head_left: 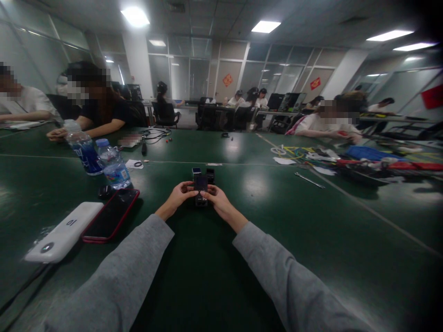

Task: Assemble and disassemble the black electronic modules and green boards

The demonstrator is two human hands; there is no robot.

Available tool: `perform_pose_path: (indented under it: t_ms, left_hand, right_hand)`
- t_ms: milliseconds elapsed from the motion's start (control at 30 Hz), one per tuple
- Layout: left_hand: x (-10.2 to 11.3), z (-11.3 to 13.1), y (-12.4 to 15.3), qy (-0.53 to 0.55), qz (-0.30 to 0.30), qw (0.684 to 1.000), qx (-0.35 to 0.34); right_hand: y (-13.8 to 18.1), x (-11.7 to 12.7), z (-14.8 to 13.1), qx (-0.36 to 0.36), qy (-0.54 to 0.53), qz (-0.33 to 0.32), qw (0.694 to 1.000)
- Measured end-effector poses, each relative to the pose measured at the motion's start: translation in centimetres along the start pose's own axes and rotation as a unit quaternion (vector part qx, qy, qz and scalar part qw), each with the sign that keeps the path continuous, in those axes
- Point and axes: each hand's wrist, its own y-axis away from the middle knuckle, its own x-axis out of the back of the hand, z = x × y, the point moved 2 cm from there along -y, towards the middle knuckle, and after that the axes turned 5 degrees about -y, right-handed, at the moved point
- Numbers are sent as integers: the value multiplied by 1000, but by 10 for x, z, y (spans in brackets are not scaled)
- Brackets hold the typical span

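At the middle of the green table, my left hand (178, 197) and my right hand (220, 202) meet around a small black box-shaped device (200, 182) with a dark flat face. Both thumbs press its near lower edge, while the other fingers close on its two sides. A dark block (201, 201) shows just below the thumbs; whether it is part of the device I cannot tell. Right behind the held device are a small device with a pale screen (196, 171) and another small black device (210, 174).
To the left lie a white power bank (69, 230) with a cable and a red-edged phone (112, 216), near two plastic bottles (116, 168). A wrench (309, 180) lies at right, before a pile of cables and tools (367, 161). People sit around the table (294, 272).
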Motion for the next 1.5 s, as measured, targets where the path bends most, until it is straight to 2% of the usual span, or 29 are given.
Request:
perform_pose_path:
  t_ms: [200,367,567,733,1033,1500]
  left_hand:
    - [0,-3,-2,6,4,1000,-3]
    - [2,-5,-2,9,20,1000,7]
    - [4,-9,-4,24,13,1000,8]
    - [4,-7,-3,2,18,1000,14]
    - [1,-5,-1,-1,-7,1000,26]
    - [-1,-1,0,-21,9,999,23]
  right_hand:
    - [-1,-3,0,0,-7,4,1000]
    - [0,-3,-1,-6,0,-10,1000]
    - [1,-2,-3,-10,4,-30,999]
    - [0,0,-1,-11,14,-36,999]
    - [3,-6,-5,1,33,-18,999]
    - [5,-4,-5,2,50,-33,998]
